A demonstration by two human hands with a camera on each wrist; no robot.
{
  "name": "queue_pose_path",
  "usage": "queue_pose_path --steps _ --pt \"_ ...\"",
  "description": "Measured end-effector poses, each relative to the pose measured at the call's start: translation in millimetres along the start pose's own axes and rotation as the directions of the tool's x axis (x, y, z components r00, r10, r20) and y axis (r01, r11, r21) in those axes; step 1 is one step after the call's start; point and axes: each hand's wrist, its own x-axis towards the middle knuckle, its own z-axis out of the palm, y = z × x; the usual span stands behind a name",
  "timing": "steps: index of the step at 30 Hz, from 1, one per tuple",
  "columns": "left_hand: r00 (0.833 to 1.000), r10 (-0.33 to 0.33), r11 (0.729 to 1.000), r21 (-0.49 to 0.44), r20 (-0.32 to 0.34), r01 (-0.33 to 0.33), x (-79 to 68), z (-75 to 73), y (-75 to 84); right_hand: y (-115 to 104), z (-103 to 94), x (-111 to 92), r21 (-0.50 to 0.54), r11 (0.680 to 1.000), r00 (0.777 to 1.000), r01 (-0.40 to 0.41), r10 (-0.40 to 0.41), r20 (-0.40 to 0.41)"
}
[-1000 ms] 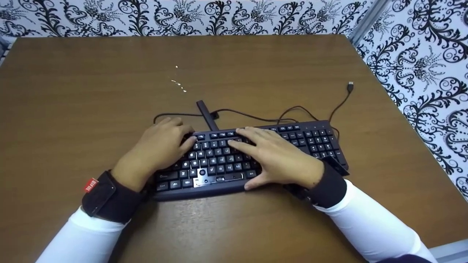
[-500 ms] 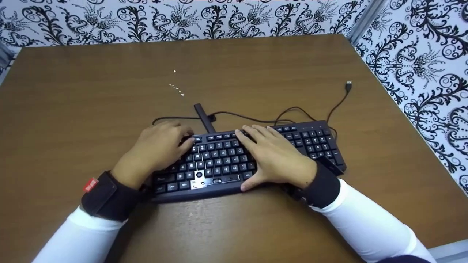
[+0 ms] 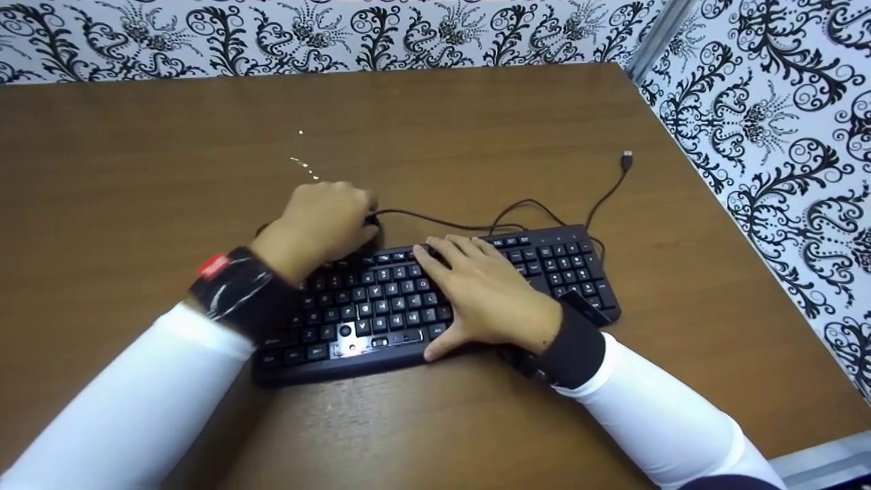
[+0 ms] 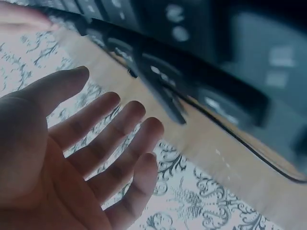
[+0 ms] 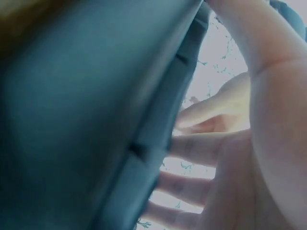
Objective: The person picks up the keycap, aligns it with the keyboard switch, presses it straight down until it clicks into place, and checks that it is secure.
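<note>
A black keyboard (image 3: 381, 306) with white-marked keys lies at a slight slant on the wooden table. My right hand (image 3: 480, 292) rests across its middle with the fingers spread, the thumb at the front edge. Behind the keyboard's back edge, my left hand (image 3: 323, 218) hovers over a dark narrow bar (image 4: 160, 96), which is mostly hidden in the head view. In the left wrist view the fingers of that hand are loosely bent and apart, with nothing between them. A thin black cable (image 3: 435, 219) runs behind the keyboard.
The cable's USB plug (image 3: 627, 160) lies at the right on the table (image 3: 476, 136). Small bright specks (image 3: 304, 165) show beyond my left hand. White walls (image 3: 449, 34) with black scrollwork stand at the back and right.
My left hand has moved from the keyboard's upper left keys to behind its back edge, over the bar. My right hand stays on the keyboard. The head view has shifted slightly.
</note>
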Motion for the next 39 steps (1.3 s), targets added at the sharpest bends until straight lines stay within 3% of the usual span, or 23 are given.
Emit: queue_pose_path --steps 4,8,21,30,39 --pt "0.998 0.03 0.999 0.035 0.05 -0.032 12.6 7.0 7.5 -1.2 2.3 -1.3 -0.003 1.0 1.0 0.001 -0.001 0.009" --pt "0.995 0.038 0.996 0.073 0.087 -0.045 15.9 9.6 9.9 -3.2 1.7 -0.6 -0.004 1.0 1.0 0.011 -0.011 0.008" --pt "0.999 -0.003 0.985 0.173 0.052 -0.006 24.1 16.0 18.1 -1.9 -0.2 -0.8 -0.015 1.0 1.0 0.02 -0.02 -0.01" --pt "0.999 0.016 0.988 0.15 0.032 -0.021 26.1 18.8 18.0 -1.5 -0.7 1.5 -0.021 1.0 1.0 0.019 -0.019 -0.007" --pt "0.996 0.085 0.996 0.015 0.0 -0.085 26.6 13.6 11.3 -0.1 -1.5 1.7 -0.016 1.0 1.0 0.007 -0.007 0.006"
